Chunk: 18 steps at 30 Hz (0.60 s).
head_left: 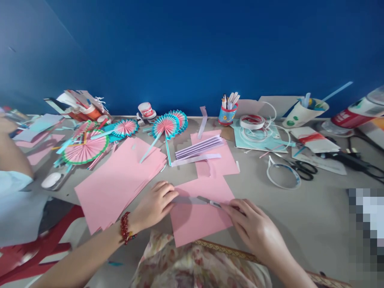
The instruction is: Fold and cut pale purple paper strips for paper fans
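A pink sheet (198,226) lies in front of me near the table's front edge. Across it runs a translucent ruler-like strip (189,201). My left hand (156,204), with a red bead bracelet on the wrist, presses on the strip's left end with its fingers together. My right hand (252,224) is closed around a craft knife (213,203), whose blade points left over the sheet beside the strip. Behind the sheet are a folded lilac paper (198,147) and pale strips on another pink sheet (231,160).
A pink paper stack (117,180) is at left, with paper fans (164,125) behind. Scissors (303,168), a tape ring (283,176), a pen cup (227,114) and a bottle (357,110) stand or lie at right. Another person's arm (13,156) is far left.
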### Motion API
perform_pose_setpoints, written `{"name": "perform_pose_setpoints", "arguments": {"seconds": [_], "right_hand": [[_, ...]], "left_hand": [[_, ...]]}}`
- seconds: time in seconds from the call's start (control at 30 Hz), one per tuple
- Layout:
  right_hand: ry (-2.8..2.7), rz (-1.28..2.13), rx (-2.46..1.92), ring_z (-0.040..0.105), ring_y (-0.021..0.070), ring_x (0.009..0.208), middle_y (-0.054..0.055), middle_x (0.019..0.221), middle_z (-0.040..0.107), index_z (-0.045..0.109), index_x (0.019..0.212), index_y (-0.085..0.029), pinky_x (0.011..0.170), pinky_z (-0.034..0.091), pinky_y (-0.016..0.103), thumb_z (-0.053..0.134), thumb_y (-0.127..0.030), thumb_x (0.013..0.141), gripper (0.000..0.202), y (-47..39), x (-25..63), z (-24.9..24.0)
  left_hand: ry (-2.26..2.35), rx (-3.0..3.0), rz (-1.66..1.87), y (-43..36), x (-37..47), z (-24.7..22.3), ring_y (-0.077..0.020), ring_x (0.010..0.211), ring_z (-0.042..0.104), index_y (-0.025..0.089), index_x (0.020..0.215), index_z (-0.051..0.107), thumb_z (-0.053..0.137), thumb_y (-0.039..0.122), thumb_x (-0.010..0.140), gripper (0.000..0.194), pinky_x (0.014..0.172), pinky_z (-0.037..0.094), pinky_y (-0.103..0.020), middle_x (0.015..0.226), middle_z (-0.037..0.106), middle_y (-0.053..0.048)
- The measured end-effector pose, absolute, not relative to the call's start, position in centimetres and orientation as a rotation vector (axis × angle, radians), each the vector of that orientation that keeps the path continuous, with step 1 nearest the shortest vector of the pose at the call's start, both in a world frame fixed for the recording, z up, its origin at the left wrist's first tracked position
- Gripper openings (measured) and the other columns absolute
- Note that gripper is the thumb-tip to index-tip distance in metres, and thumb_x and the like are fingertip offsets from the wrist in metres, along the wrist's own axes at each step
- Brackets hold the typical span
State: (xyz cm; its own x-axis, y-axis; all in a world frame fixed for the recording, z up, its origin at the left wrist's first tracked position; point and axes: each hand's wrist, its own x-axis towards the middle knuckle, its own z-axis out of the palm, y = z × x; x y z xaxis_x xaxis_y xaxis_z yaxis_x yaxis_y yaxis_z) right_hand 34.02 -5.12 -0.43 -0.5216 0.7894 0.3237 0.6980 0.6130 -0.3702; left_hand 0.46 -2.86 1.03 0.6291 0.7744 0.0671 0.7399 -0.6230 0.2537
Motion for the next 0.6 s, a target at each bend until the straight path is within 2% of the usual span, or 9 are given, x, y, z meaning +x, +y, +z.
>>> {"name": "perform_pose_setpoints", "arguments": {"seconds": [0.13, 0.33, 0.47, 0.6], "right_hand": [[-2.392, 0.267, -1.181, 0.06, 0.0198, 0.087, 0.008, 0.101, 0.066, 0.068, 0.109, -0.02, 0.071, 0.05, 0.031, 0.041, -0.011, 0.096, 0.031, -5.0, 34.01, -0.43], [-2.42, 0.294, -1.149, 0.06, 0.0204, 0.09, 0.008, 0.103, 0.066, 0.068, 0.112, -0.021, 0.074, 0.05, 0.031, 0.042, -0.009, 0.094, 0.033, -5.28, 33.78, -0.36], [-2.44, 0.304, -1.172, 0.06, 0.021, 0.09, 0.008, 0.103, 0.066, 0.069, 0.107, -0.02, 0.074, 0.051, 0.032, 0.042, -0.009, 0.094, 0.033, -5.33, 33.55, -0.28], [-2.452, 0.286, -1.17, 0.06, 0.021, 0.089, 0.009, 0.101, 0.066, 0.07, 0.105, -0.02, 0.074, 0.052, 0.032, 0.042, -0.009, 0.093, 0.032, -5.3, 33.47, -0.09]], "left_hand": [[1.296, 2.579, 0.255, -3.04, 0.57, 1.29, -0.0257, 0.11, 0.052, 0.017, 0.115, 0.057, 0.059, 0.017, 0.094, 0.022, 0.097, 0.048, -0.042, 0.115, 0.057, -0.009], [1.268, 2.529, 0.269, -2.91, 0.74, 1.63, -0.0257, 0.115, 0.05, 0.018, 0.117, 0.054, 0.059, 0.018, 0.095, 0.023, 0.101, 0.045, -0.042, 0.122, 0.054, -0.009], [1.271, 2.524, 0.307, -2.66, 0.87, 1.72, -0.025, 0.113, 0.052, 0.018, 0.105, 0.054, 0.059, 0.019, 0.095, 0.011, 0.1, 0.046, -0.041, 0.118, 0.056, -0.009], [1.295, 2.556, 0.367, -2.74, 0.99, 1.53, -0.0229, 0.103, 0.055, 0.02, 0.097, 0.051, 0.057, 0.016, 0.094, 0.008, 0.105, 0.042, -0.046, 0.106, 0.059, -0.006]]}}
